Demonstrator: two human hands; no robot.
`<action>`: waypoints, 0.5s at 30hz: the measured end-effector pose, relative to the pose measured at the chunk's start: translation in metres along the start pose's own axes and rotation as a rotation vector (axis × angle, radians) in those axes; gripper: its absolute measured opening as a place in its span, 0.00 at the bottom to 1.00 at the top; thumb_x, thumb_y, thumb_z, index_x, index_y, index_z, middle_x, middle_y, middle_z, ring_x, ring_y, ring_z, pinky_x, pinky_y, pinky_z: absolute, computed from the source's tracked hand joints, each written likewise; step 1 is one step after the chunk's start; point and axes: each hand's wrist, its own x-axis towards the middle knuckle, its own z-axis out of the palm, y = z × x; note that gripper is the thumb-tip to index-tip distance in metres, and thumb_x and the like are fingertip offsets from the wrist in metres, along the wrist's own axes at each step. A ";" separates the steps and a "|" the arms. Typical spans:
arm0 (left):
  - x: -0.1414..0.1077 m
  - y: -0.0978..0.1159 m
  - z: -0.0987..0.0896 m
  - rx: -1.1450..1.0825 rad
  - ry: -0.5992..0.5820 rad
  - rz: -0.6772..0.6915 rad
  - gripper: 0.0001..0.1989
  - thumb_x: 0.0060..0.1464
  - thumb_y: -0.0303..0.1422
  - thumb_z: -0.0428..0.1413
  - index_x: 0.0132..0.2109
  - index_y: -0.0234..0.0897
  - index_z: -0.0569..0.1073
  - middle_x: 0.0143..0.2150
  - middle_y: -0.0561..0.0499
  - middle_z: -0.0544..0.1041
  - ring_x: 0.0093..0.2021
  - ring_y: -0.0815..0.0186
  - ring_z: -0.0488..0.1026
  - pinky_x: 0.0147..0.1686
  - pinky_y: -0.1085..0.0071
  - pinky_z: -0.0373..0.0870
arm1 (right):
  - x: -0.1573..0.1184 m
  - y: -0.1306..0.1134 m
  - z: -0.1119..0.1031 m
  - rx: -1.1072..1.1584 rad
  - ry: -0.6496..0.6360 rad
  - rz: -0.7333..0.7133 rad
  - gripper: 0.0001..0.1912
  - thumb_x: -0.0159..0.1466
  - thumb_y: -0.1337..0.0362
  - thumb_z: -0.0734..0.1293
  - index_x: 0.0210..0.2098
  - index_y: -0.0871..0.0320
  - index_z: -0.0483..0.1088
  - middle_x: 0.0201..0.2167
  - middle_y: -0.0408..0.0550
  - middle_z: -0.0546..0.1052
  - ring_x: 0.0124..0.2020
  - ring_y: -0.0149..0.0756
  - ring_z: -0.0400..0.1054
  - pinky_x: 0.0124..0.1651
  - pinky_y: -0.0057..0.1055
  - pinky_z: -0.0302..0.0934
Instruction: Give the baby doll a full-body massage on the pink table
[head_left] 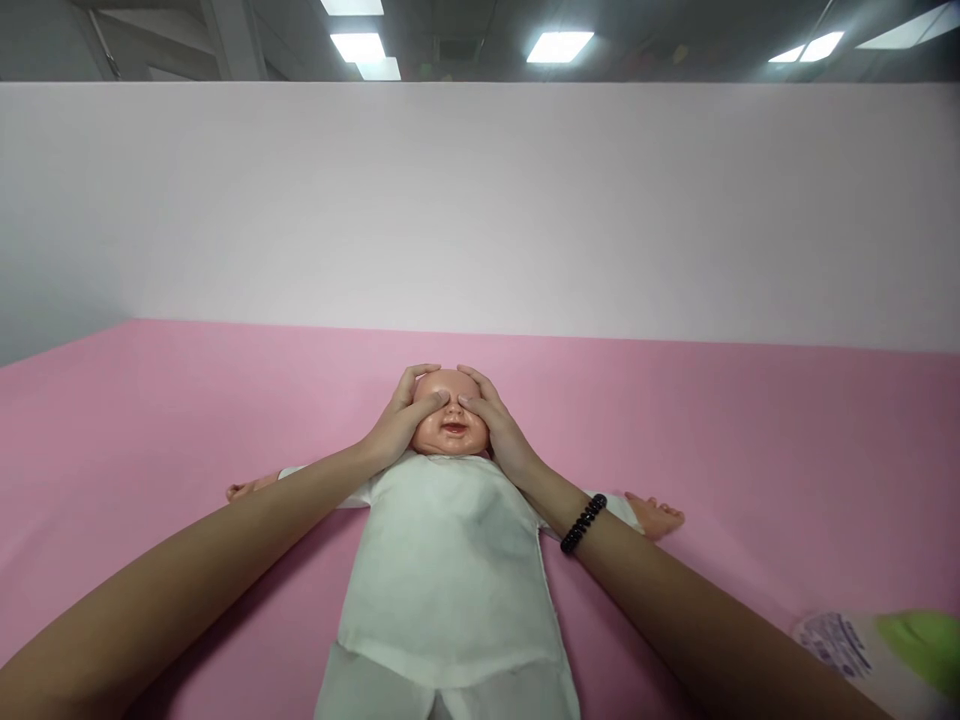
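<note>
Doll (456, 570) lies face up on the pink surface (750, 440), approx. mid-width, head toward the far edge, legs running out of view at the bottom. It wears a white top w/ long sleeves & white pants; both arms are stretched out sideways, bare hands showing past the cuffs.

L hand (397, 425) & R hand (511, 432) each cup one side of the doll's head, fingers curved up round the sides to the forehead, thumbs laid across the eyes. Grip: both hands grasping the head btwn them, one per side; nose, mouth & chin show btwn the hands. L forearm crosses over one doll arm, R forearm over the other. Black beaded bracelet (583, 523) on the R wrist.

Bottle (874, 650), white w/ purple print & a green part (926, 645), is near the near R corner of the surface, partly behind the R forearm & cut off by the view; print too blurred to read. White panel (480, 210) stands along the far edge, ceiling lights (560, 47) above it.
</note>
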 end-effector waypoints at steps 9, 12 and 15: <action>0.003 -0.001 -0.001 -0.013 0.031 -0.005 0.23 0.57 0.39 0.57 0.58 0.46 0.64 0.57 0.50 0.70 0.55 0.59 0.72 0.55 0.62 0.71 | -0.002 -0.003 0.003 0.037 -0.005 0.010 0.31 0.57 0.54 0.68 0.60 0.49 0.65 0.62 0.44 0.68 0.65 0.46 0.61 0.70 0.43 0.55; -0.002 0.001 -0.001 -0.014 -0.018 -0.003 0.27 0.56 0.43 0.61 0.60 0.46 0.62 0.57 0.49 0.71 0.54 0.58 0.74 0.54 0.61 0.72 | -0.003 -0.004 0.003 0.010 -0.011 0.011 0.32 0.57 0.54 0.70 0.60 0.49 0.64 0.62 0.44 0.68 0.64 0.45 0.62 0.68 0.41 0.58; -0.003 0.002 -0.001 0.002 -0.022 0.000 0.27 0.57 0.43 0.61 0.60 0.47 0.62 0.56 0.49 0.71 0.54 0.58 0.74 0.54 0.61 0.73 | -0.001 -0.003 0.002 -0.013 -0.001 -0.005 0.31 0.56 0.54 0.70 0.59 0.49 0.65 0.62 0.44 0.68 0.65 0.44 0.61 0.68 0.40 0.58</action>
